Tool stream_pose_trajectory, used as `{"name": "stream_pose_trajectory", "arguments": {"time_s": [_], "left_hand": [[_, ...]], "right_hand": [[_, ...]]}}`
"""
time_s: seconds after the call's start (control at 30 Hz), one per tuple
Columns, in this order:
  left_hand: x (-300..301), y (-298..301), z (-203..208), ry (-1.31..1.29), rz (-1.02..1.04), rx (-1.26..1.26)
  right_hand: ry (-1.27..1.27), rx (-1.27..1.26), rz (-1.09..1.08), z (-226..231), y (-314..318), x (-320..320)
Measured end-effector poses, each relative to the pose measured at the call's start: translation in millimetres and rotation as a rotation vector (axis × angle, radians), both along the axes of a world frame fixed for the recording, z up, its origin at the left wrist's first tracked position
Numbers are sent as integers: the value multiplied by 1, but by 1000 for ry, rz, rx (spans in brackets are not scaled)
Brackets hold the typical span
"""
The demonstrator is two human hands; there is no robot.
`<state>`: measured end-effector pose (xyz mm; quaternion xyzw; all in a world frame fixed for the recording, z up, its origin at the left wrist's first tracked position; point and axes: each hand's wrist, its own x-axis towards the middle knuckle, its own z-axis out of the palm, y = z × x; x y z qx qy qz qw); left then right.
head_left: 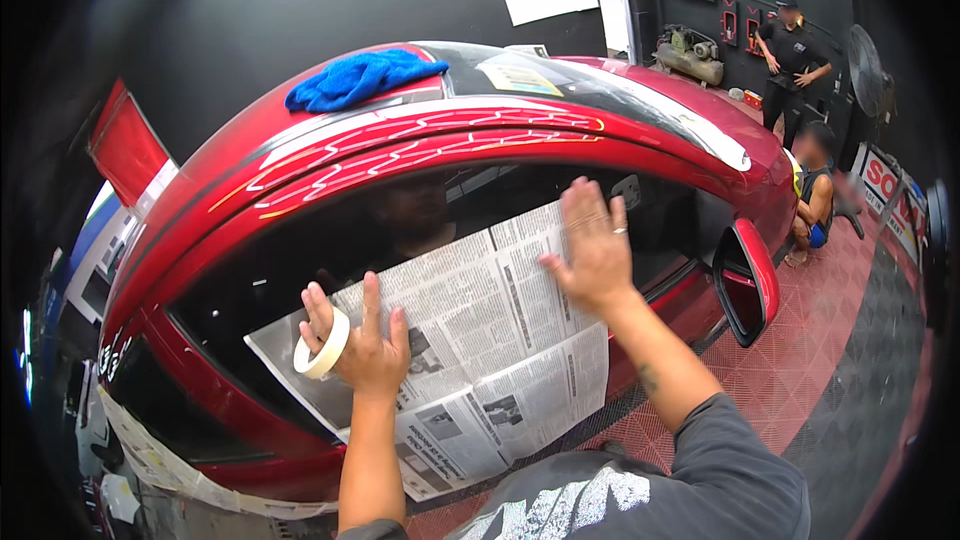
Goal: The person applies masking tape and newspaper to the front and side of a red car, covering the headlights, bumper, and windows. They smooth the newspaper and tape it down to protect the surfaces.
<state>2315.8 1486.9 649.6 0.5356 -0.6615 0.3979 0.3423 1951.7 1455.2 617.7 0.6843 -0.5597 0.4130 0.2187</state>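
A spread newspaper sheet point(470, 310) lies against the dark side window point(400, 210) of a red car, its lower part hanging over the door. My left hand point(372, 355) presses on its left part with the fingers spread. A roll of cream masking tape point(333, 350) is looped over some of those fingers. Near the sheet's upper right corner, my right hand point(597, 250) lies flat with fingers stretched out, holding nothing. It wears a ring and is slightly blurred.
A blue cloth point(360, 80) rests on the car roof. The red side mirror point(748, 280) sticks out at the right. More paper point(180, 470) covers the car's lower left edge. One person point(793, 60) stands at the far right; another point(815, 195) crouches by the car's front.
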Motion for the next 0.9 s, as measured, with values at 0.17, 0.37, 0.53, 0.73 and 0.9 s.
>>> {"name": "stream_pose_trajectory", "arguments": {"time_s": [0.17, 0.37, 0.53, 0.73, 0.9], "left_hand": [[2, -1, -5, 10, 32, 83], [2, -11, -21, -46, -58, 19], [1, -14, -16, -39, -98, 7], [74, -2, -4, 116, -37, 92], [148, 3, 5, 142, 63, 16]], "right_hand": [[25, -4, -121, 13, 17, -14], [4, -301, 342, 24, 33, 56], [-3, -202, 765, 38, 5, 151], [-91, -313, 858, 27, -15, 159], [-180, -301, 933, 28, -15, 156]]}}
